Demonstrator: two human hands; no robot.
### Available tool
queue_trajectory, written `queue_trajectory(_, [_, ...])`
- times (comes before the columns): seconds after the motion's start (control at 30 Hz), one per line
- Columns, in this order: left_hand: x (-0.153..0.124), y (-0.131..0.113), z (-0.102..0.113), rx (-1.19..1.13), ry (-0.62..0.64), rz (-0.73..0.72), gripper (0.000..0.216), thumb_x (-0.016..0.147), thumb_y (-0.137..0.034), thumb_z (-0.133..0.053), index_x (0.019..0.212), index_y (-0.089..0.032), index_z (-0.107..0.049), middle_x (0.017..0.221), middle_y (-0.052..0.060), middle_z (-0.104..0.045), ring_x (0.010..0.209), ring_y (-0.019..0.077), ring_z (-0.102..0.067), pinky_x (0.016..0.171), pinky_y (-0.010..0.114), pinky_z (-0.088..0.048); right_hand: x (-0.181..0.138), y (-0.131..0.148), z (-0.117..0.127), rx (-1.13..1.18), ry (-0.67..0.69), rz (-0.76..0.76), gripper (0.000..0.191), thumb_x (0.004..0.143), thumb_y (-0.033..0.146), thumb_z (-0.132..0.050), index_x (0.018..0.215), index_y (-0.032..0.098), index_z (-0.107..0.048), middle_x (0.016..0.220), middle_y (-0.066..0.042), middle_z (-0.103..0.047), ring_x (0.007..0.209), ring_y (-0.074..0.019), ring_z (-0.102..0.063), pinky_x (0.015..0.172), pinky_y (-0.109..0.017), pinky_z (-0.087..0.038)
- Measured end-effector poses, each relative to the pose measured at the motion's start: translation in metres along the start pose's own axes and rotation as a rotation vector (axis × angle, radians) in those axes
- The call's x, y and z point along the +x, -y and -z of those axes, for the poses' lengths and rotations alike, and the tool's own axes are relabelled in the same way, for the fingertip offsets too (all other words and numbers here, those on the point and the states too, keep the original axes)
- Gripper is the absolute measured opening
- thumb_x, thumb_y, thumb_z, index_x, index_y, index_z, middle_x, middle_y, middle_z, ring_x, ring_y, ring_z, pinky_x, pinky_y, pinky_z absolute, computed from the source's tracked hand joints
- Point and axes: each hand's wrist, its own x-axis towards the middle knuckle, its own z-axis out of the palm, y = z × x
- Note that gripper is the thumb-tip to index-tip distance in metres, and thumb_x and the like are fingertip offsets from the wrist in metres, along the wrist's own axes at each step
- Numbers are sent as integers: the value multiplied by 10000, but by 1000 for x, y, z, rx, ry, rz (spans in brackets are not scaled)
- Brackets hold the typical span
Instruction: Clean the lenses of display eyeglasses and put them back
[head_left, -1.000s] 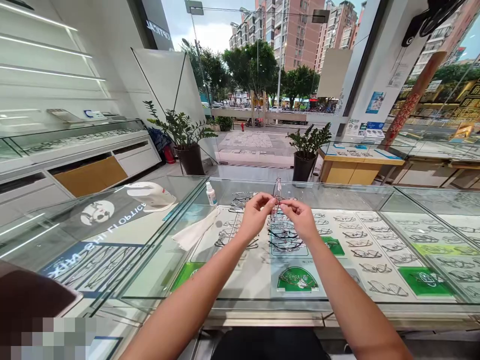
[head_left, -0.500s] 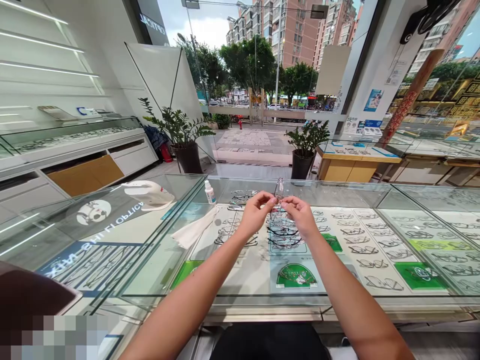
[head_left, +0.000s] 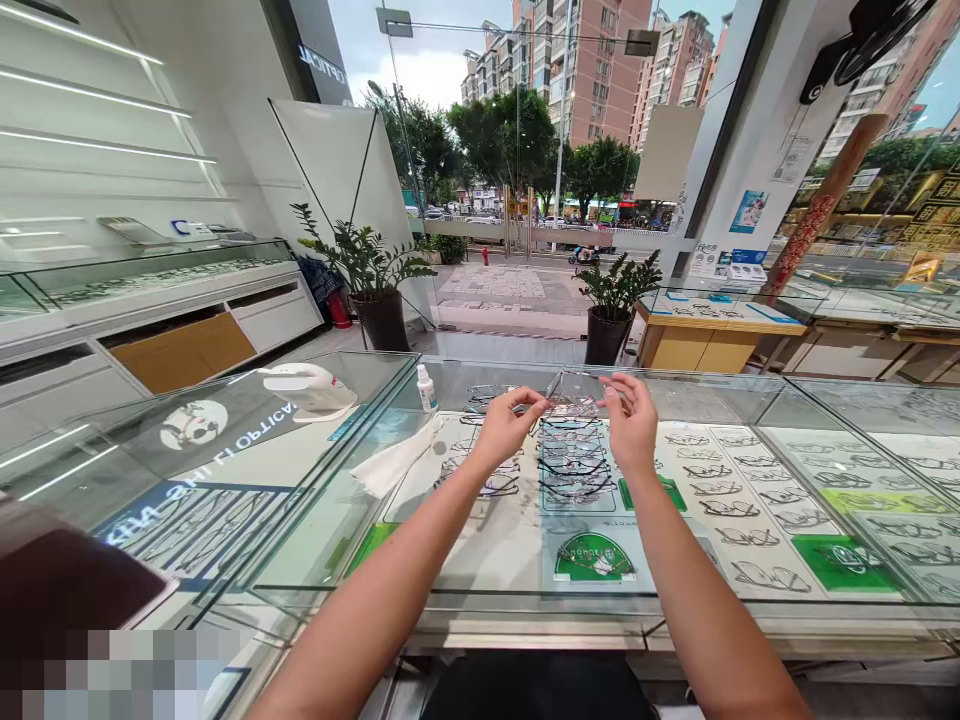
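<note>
A thin-rimmed pair of glasses [head_left: 571, 392] is held up over the glass display counter [head_left: 480, 560]. My left hand [head_left: 504, 430] pinches one temple at its end. My right hand [head_left: 630, 420] pinches the other temple, so the frame is spread open between both hands. Below them, under the glass, lie rows of several spectacle frames [head_left: 574, 470] on white and green trays.
A small spray bottle [head_left: 426, 388] and a white cloth [head_left: 394, 462] lie on the counter to the left, with a white device [head_left: 307, 390] beyond. More cases stand left and right. Two potted plants [head_left: 375, 275] flank the glass door.
My hands have moved apart and the glasses, earlier held upright and folded between the fingertips, are now opened out with a temple in each hand.
</note>
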Motion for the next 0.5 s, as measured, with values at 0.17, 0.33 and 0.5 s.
queue_trajectory(0.17, [4,8,1,-162,45,14,357,890,-541,-719,870,-184,-705,970,90,-756,942,223,-694,776,321,-593,-4,3,-1,-91,62,129,445,1010,441,-576,1402,235,-529,1442,-176,-644,1047,-232,-717,692,-298,-530])
queue_trajectory(0.33, [4,10,0,-329,26,74,419,840,-583,-766,894,-177,-680,1004,96,-738,994,226,-683,767,341,-641,-18,12,-8,-148,181,224,398,1007,368,-562,1391,264,-580,1350,-121,-689,947,-214,-708,716,-326,-553])
queue_trajectory(0.5, [1,5,-4,-273,51,22,418,837,-582,-771,888,-172,-708,913,60,-700,860,178,-665,732,300,-626,-27,9,-16,-255,425,328,424,1031,335,-484,1422,284,-643,1490,-104,-603,1139,-250,-688,778,-356,-604])
